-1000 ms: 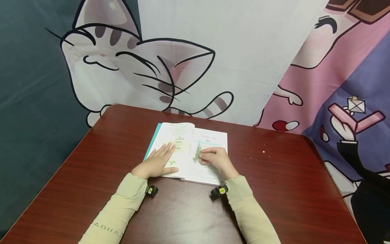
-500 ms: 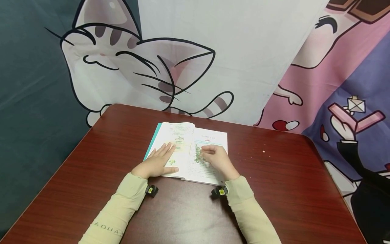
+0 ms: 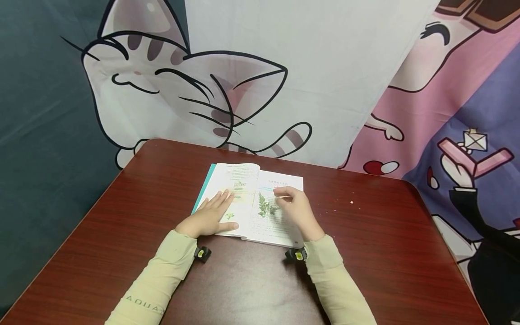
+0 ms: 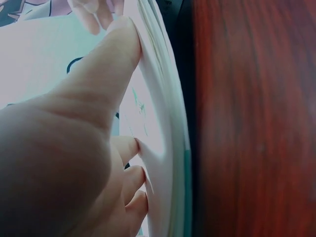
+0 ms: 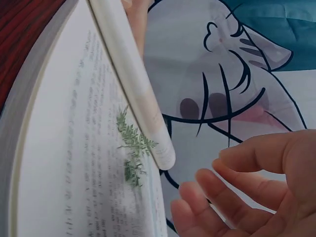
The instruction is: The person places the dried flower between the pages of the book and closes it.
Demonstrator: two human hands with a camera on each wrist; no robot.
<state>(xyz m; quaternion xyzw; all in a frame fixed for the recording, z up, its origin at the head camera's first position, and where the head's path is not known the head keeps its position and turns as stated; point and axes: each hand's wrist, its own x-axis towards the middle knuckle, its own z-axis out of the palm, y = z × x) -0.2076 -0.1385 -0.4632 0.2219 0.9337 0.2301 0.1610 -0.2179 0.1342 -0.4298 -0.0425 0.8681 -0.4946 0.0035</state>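
An open book point(image 3: 276, 230) lies on the table, with printed text on both pages. On its right page, near the fold, lies a green, feathery, fern-like leaf point(image 3: 265, 206); the right wrist view shows the same leaf point(image 5: 132, 148) flat against the paper. My left hand point(image 3: 207, 218) rests on the left page with fingers spread and thumb along the lower edge. Just above the right page hovers my right hand point(image 3: 298, 208), beside the leaf. In the right wrist view the right hand's fingers point(image 5: 237, 212) are loosely bent, with nothing between them and the thumb.
The brown wooden table point(image 3: 365, 253) extends around the book. Small pale crumbs point(image 3: 351, 202) lie right of it. A printed cloth point(image 3: 325, 81) with cartoon figures hangs behind the table. Part of a dark-clothed shape point(image 3: 493, 271) shows at the far right.
My right hand has let go of the leaf and drawn slightly up and right, with fingers parting. The leaf stays on the right page, showing more fully. The left hand has not moved.
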